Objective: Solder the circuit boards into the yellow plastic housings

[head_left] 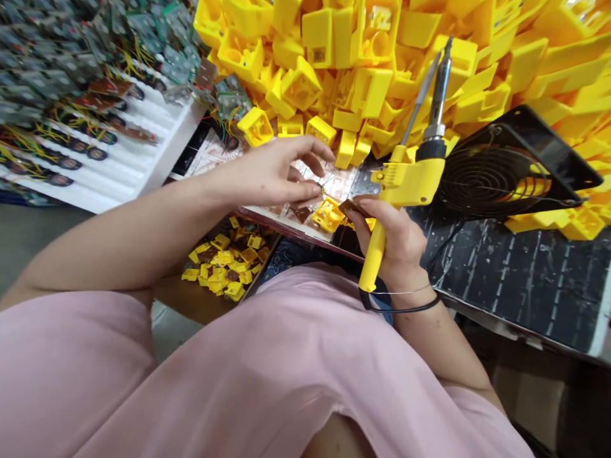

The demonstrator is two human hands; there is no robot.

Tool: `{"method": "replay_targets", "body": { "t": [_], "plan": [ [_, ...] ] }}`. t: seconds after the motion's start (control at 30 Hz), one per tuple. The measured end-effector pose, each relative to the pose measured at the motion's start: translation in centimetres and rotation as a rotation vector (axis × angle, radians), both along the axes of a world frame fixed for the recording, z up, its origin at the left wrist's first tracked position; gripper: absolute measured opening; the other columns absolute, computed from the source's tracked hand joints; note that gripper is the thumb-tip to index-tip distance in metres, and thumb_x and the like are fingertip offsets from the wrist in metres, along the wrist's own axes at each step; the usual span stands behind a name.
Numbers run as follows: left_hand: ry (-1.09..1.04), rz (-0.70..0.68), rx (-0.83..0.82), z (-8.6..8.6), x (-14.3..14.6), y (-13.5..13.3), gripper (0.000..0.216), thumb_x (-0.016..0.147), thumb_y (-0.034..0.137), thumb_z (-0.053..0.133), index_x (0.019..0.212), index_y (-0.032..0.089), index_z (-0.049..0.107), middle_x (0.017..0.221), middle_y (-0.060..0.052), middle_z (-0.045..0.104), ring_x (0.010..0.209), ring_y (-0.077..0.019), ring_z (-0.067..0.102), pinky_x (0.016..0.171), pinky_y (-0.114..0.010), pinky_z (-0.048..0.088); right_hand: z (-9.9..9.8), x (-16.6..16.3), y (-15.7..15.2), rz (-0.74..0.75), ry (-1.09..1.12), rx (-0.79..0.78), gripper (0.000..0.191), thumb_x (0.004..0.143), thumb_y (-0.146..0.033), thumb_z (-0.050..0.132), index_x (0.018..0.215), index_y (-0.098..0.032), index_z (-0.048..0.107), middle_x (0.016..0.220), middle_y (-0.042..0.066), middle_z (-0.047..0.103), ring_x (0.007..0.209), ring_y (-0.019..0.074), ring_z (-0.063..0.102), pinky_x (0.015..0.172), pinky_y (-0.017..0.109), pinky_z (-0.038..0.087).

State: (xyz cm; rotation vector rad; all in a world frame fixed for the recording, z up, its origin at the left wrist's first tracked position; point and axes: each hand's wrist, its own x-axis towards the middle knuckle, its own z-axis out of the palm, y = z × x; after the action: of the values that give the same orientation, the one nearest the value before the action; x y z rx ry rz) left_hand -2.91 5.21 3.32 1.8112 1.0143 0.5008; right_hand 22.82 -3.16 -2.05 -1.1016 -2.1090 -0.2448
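Yellow soldering gun [410, 181] stands upright in the right hand [398, 245], fist clamped round its handle, tip pointing up and away, fingertips also nipping a small brown board [352, 207]. Just left of that grip, a small yellow housing [328, 215] lies on the worktop [501, 267], blocky and open-faced. Left hand [277, 172] hovers nearest above it, thumb and forefinger pinched together on something too small to tell.

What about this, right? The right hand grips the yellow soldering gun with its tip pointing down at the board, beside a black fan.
Not quite. The head view shows the right hand gripping the yellow soldering gun with its tip pointing up toward the yellow housings, away from the board. The black fan is beside it.
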Motion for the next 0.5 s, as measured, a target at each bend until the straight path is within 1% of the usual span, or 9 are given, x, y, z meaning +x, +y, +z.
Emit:
{"method": "replay_targets", "body": {
  "t": [0.07, 0.13, 0.17, 0.23, 0.3, 0.33, 0.37, 0.47, 0.5],
  "plan": [
    [0.085, 0.072, 0.085, 0.4, -0.1, 1.2, 0.04, 0.091, 0.034, 0.072, 0.129, 0.023, 0.066, 0.115, -0.004, 0.075, 0.085, -0.0165, 0.074, 0.073, -0.035, 0.061, 0.3, 0.1, -0.2, -0.006, 0.042, -0.018, 0.045, 0.1, -0.019, 0.071, 0.139, -0.031, 0.054, 0.106, 0.003, 0.079, 0.089, 0.0199, 0.08, 0.08, 0.028, 0.064],
    [0.188, 0.158, 0.202, 0.2, -0.2, 1.9, 0.037, 0.094, 0.032, 0.067, 0.129, 0.021, 0.068, 0.118, -0.004, 0.076, 0.094, -0.0172, 0.072, 0.083, -0.038, 0.061, 0.2, 0.0, -0.5, -0.006, 0.085, -0.016, 0.046, 0.099, -0.017, 0.071, 0.14, -0.03, 0.052, 0.103, 0.004, 0.079, 0.086, 0.0195, 0.08, 0.079, 0.028, 0.065],
    [0.253, 0.182, 0.282, -0.1, -0.1, 2.0, 0.035, 0.094, 0.03, 0.064, 0.128, 0.02, 0.069, 0.12, -0.005, 0.076, 0.101, -0.0196, 0.072, 0.091, -0.04, 0.06, 0.1, 0.0, -0.7, -0.01, 0.113, 0.001, 0.048, 0.099, -0.016, 0.071, 0.141, -0.03, 0.051, 0.101, 0.004, 0.079, 0.084, 0.0194, 0.08, 0.078, 0.029, 0.065],
    [0.383, 0.177, 0.454, -0.7, 0.0, 1.6, 0.032, 0.096, 0.03, 0.06, 0.123, 0.02, 0.073, 0.13, -0.008, 0.074, 0.12, -0.027, 0.069, 0.106, -0.047, 0.054, -0.4, -0.1, -0.8, -0.027, 0.19, 0.065, 0.053, 0.096, -0.014, 0.073, 0.142, -0.031, 0.051, 0.096, 0.002, 0.077, 0.079, 0.0193, 0.079, 0.074, 0.028, 0.065],
    [0.448, 0.16, 0.582, -1.3, 0.4, 0.5, 0.031, 0.1, 0.032, 0.055, 0.12, 0.021, 0.076, 0.141, -0.009, 0.071, 0.134, -0.0324, 0.062, 0.115, -0.053, 0.047, -0.8, -0.2, -0.8, -0.04, 0.255, 0.13, 0.057, 0.093, -0.012, 0.076, 0.141, -0.031, 0.052, 0.093, 0.001, 0.076, 0.077, 0.0194, 0.078, 0.07, 0.027, 0.065],
    [0.448, 0.159, 0.614, -1.5, 0.7, -0.2, 0.031, 0.102, 0.035, 0.053, 0.118, 0.022, 0.077, 0.143, -0.008, 0.07, 0.136, -0.0327, 0.061, 0.117, -0.054, 0.045, -1.0, -0.3, -0.7, -0.038, 0.284, 0.145, 0.058, 0.092, -0.011, 0.076, 0.141, -0.031, 0.052, 0.094, 0.001, 0.076, 0.078, 0.0195, 0.078, 0.07, 0.027, 0.065],
    [0.43, 0.157, 0.631, -1.6, 1.0, -0.8, 0.032, 0.104, 0.037, 0.052, 0.116, 0.024, 0.079, 0.14, -0.007, 0.072, 0.134, -0.0321, 0.062, 0.117, -0.054, 0.043, -1.1, -0.4, -0.7, -0.033, 0.309, 0.141, 0.058, 0.092, -0.01, 0.076, 0.141, -0.031, 0.051, 0.096, 0.002, 0.076, 0.08, 0.0197, 0.079, 0.071, 0.027, 0.066],
    [0.333, 0.13, 0.62, -1.9, 2.1, -2.5, 0.035, 0.106, 0.043, 0.052, 0.106, 0.026, 0.082, 0.118, -0.006, 0.081, 0.121, -0.0299, 0.068, 0.113, -0.055, 0.044, -1.2, -0.8, -0.4, -0.028, 0.347, 0.125, 0.057, 0.096, -0.01, 0.07, 0.143, -0.031, 0.047, 0.101, 0.003, 0.074, 0.084, 0.0194, 0.079, 0.073, 0.029, 0.067],
    [0.298, 0.12, 0.606, -2.1, 2.6, -2.9, 0.036, 0.106, 0.045, 0.052, 0.106, 0.026, 0.082, 0.115, -0.006, 0.082, 0.12, -0.0299, 0.068, 0.113, -0.056, 0.044, -1.2, -1.0, -0.3, -0.04, 0.34, 0.14, 0.055, 0.097, -0.012, 0.069, 0.143, -0.032, 0.046, 0.099, 0.002, 0.073, 0.083, 0.019, 0.079, 0.072, 0.029, 0.067]
  ]
}}
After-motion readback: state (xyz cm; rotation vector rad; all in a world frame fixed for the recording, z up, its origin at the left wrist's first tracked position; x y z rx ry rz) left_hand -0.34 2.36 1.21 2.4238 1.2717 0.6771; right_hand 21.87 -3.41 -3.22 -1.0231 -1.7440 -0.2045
